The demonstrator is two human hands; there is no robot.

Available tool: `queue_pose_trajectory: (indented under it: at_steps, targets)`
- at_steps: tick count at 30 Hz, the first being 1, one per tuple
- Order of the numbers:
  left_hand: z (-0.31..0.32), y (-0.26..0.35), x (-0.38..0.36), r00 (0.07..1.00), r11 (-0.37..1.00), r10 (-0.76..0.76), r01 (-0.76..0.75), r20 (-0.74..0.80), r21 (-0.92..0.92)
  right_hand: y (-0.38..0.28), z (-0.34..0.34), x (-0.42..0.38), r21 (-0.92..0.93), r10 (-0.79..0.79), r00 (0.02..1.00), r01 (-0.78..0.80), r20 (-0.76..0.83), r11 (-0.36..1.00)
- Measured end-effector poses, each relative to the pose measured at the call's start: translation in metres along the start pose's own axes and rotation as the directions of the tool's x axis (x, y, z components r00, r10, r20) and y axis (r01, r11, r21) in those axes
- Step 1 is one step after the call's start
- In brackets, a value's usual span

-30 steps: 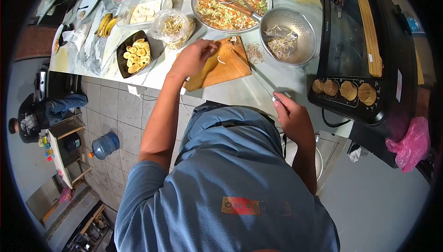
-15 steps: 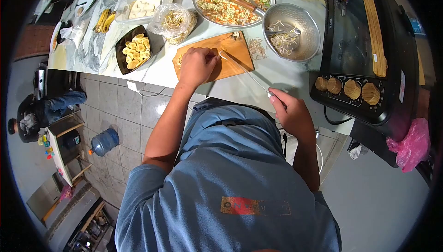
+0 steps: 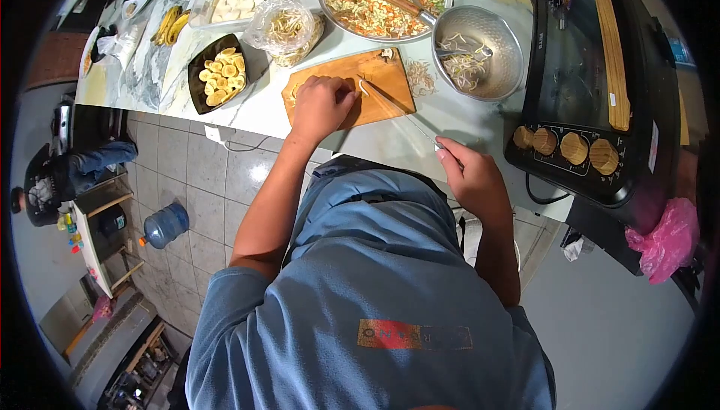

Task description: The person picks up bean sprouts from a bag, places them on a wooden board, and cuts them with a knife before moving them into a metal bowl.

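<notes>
Grasping knife (image 3: 405, 113) at its near end in right grip (image 3: 474, 177), likely for reach across the cutting board (image 3: 393, 78); with left grip (image 3: 321, 106) curled over it, cannot tell if holding anything.

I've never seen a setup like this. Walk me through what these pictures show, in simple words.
There is no machine here: these are a person's two bare hands, seen from a camera worn on the head, looking down over a blue shirt.

On the marble-look counter lies a wooden board. The left hand is over it; whether it holds anything is hidden. The right hand holds what looks like a knife, its blade reaching over the board.

Around the board are a black dish of sliced banana, a bag of sprouts, a tray of chopped vegetables and a metal pan.
</notes>
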State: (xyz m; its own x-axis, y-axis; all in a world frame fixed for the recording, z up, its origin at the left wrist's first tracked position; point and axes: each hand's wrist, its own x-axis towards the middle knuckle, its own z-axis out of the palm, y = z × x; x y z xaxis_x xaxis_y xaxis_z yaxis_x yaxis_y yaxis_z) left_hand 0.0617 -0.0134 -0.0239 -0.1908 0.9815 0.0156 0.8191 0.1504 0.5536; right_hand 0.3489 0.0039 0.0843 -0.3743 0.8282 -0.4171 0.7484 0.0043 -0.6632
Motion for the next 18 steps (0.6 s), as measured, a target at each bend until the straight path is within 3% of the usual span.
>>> queue_pose_trajectory:
  at_steps: [10,16,18]
  targets:
    - [-0.001,0.003,0.003,1.000,1.000,0.006,-0.006,-0.006,0.016,0.001,0.004,0.003,0.010,0.038,0.999,-0.038,0.026,0.999]
    - [0.002,0.008,0.007,0.999,0.999,-0.043,0.042,-0.032,-0.021,-0.004,0.001,0.005,-0.016,0.002,1.000,-0.002,0.028,1.000]
    - [0.001,0.011,0.010,0.995,0.994,-0.097,0.098,0.028,-0.042,-0.006,-0.001,0.005,-0.022,-0.004,0.999,0.005,0.034,1.000]
